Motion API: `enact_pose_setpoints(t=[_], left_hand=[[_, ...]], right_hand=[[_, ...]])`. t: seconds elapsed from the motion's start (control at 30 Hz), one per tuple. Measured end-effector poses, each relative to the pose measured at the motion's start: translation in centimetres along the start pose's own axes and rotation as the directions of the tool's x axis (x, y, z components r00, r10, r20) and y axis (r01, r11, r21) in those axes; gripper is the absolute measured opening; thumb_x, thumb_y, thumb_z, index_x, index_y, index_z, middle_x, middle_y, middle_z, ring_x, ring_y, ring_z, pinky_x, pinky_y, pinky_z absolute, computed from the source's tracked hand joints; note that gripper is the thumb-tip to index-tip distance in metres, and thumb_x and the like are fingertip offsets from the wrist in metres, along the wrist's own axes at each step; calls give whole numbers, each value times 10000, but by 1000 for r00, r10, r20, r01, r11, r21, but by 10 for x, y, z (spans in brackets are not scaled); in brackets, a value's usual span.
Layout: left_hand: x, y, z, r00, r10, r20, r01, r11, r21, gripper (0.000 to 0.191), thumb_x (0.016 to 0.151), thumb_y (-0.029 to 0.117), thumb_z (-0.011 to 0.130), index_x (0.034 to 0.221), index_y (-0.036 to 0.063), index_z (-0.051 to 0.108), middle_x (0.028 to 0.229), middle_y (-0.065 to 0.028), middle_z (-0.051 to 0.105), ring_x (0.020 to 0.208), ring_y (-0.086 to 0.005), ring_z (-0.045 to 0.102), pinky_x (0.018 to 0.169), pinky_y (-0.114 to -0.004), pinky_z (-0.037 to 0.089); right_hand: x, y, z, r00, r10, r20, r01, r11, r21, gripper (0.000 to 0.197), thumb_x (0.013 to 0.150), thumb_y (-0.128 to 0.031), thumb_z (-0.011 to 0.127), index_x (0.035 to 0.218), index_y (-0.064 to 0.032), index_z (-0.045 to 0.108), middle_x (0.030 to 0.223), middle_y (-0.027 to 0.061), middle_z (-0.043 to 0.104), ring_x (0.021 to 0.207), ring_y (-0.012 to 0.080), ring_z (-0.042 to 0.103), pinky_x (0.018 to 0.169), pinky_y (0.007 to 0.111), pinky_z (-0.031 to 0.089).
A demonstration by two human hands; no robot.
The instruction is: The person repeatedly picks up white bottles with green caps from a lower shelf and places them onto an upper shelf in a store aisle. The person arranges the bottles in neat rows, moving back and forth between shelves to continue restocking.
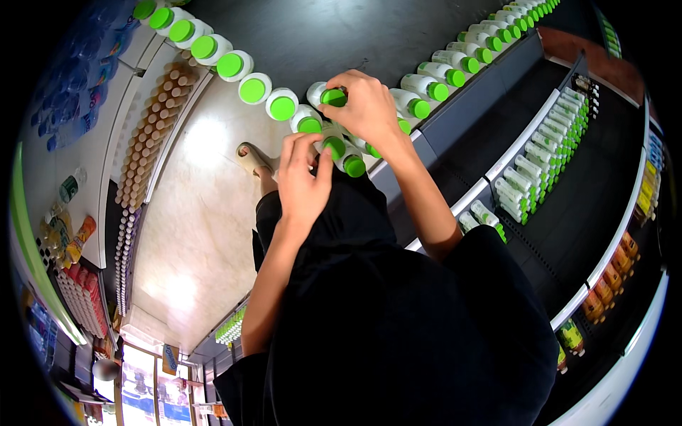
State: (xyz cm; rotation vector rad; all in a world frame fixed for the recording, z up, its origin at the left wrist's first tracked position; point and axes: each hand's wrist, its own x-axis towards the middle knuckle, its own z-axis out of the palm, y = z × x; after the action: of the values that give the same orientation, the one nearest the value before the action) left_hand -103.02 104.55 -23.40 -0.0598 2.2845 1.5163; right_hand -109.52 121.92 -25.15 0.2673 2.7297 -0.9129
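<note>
White bottles with green caps line two edges of a dark shelf top [298, 37], and the rows meet at the corner before me. My right hand [367, 104] has its thumb and fingers around the green cap of a white bottle [315, 95] set just inside the corner. Lower down, my left hand [303, 181] is at the outer corner bottles, its thumb close to the cap of one bottle [334, 148]; whether it grips that bottle cannot be told. Another corner bottle [354, 166] stands just right of my left hand.
Lower shelves on the right hold more green-capped bottles [543, 144] and orange drink bottles [605, 285]. Across the pale floor [208, 213], a shelf on the left carries brown-capped bottles [154, 128] and blue water packs [80, 80]. A foot in a sandal [253, 160] shows below.
</note>
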Motion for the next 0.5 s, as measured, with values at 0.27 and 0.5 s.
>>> enact_pose_setpoints(t=[0.27,0.5], left_hand=[[-6,-37,-6,999,-51,8,51,998,22,311,948,137,703,1231,51,608,1182,-123,644,831,-250,701,730,-389,552],[-9,-37,-3,994,-91,57,86,992,97,336,936,145,707,1240,49,602,1250,-164,651,947,-329,708,830,-450,563]], right_hand=[[-3,-7,3,1000,-17,15,17,998,-61,323,724,-215,850,998,-59,783,1019,81,749,896,352,727,768,442,576],[-4,-7,-2,997,-43,66,49,994,-96,321,727,-197,837,1010,-56,782,1042,97,736,900,370,723,783,454,578]])
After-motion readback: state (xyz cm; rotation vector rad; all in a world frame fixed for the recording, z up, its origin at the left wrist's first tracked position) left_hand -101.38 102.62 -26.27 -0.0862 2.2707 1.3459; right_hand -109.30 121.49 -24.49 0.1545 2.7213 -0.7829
